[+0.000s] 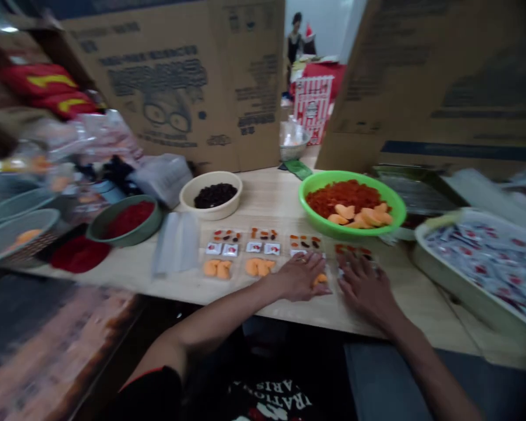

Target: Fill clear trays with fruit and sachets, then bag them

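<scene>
A row of clear plastic trays lies on the wooden table. The leftmost tray and the one beside it each hold small red and dark pieces, two white printed packets and orange pieces. My left hand rests palm down over the third tray, fingers stretched out, hiding most of its packets and orange pieces. Over the rightmost tray, my right hand lies with fingers spread, and only red pieces show along its top. Neither hand visibly grips anything.
Behind the trays stand a green bowl with red-orange and pale orange pieces and a cream bowl with dark ones. A bin of packets sits right. Left are clear sleeves and a grey-green bowl. Cardboard boxes rise behind.
</scene>
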Motion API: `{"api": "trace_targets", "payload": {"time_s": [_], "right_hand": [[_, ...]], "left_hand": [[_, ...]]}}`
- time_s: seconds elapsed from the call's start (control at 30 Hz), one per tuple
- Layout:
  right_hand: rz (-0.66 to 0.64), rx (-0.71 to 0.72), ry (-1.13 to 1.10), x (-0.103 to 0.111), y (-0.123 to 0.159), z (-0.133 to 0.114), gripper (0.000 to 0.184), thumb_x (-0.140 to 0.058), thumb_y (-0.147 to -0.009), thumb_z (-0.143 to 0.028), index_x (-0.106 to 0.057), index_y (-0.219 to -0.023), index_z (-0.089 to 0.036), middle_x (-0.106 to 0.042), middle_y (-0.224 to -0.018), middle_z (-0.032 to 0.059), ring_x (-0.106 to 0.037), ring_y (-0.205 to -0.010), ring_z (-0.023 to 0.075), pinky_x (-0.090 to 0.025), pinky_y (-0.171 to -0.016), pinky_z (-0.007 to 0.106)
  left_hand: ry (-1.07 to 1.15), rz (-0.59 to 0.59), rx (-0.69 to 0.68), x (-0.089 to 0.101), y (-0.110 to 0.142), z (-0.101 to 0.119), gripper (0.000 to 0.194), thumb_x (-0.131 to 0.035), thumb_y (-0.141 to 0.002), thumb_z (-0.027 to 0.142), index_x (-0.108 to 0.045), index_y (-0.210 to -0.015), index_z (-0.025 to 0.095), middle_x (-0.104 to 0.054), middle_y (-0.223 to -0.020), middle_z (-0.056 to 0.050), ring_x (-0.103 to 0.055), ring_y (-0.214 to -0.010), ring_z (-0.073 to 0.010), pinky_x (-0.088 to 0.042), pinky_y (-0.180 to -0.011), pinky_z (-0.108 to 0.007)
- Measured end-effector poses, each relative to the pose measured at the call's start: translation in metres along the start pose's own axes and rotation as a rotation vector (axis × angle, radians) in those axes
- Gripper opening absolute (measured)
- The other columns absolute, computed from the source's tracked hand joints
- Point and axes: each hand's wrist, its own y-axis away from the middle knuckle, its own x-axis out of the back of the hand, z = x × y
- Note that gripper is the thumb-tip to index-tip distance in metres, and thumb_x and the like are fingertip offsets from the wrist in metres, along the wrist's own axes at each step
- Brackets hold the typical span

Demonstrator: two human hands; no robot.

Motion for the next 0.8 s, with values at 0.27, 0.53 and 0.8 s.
{"api": "trace_targets", "payload": {"time_s": [0.27,0.53,0.8], "right_hand": [[0.064,-0.031,0.059,0.000,-0.001,0.003,0.063,-0.019,-0.103,-0.046,-0.055,-0.147,-0.022,-0.039,-0.160,0.0134,-0.034,-0.146,0.0404,-0.032,-0.110,0.069],[0.081,0.416,-0.109,0.019,-0.087,-0.173,0.059,-0.028,-0.105,-0.037,-0.034,-0.159,-0.014,-0.023,-0.167,0.0097,-0.022,-0.154,0.0313,-0.025,-0.122,0.058],[-0.007,0.434,-0.074,-0.011,-0.095,-0.182,0.061,-0.032,-0.103,-0.040,-0.035,-0.158,-0.015,-0.025,-0.166,0.0096,-0.027,-0.152,0.0361,-0.028,-0.117,0.066]], "left_hand": [[-0.068,0.151,0.367,0.043,0.126,-0.100,0.064,-0.024,-0.105,0.058,-0.028,-0.160,0.026,-0.012,-0.171,-0.005,-0.003,-0.159,-0.0304,-0.010,-0.127,-0.053],[-0.073,-0.001,0.497,0.029,0.177,-0.121,0.076,-0.025,-0.102,0.066,-0.016,-0.163,0.022,-0.001,-0.171,-0.006,0.000,-0.158,-0.0331,-0.010,-0.126,-0.059],[0.049,0.075,0.450,0.008,0.163,-0.094,0.087,-0.019,-0.097,0.075,-0.016,-0.163,0.019,-0.003,-0.171,-0.009,0.005,-0.158,-0.0361,-0.004,-0.126,-0.062]]}}
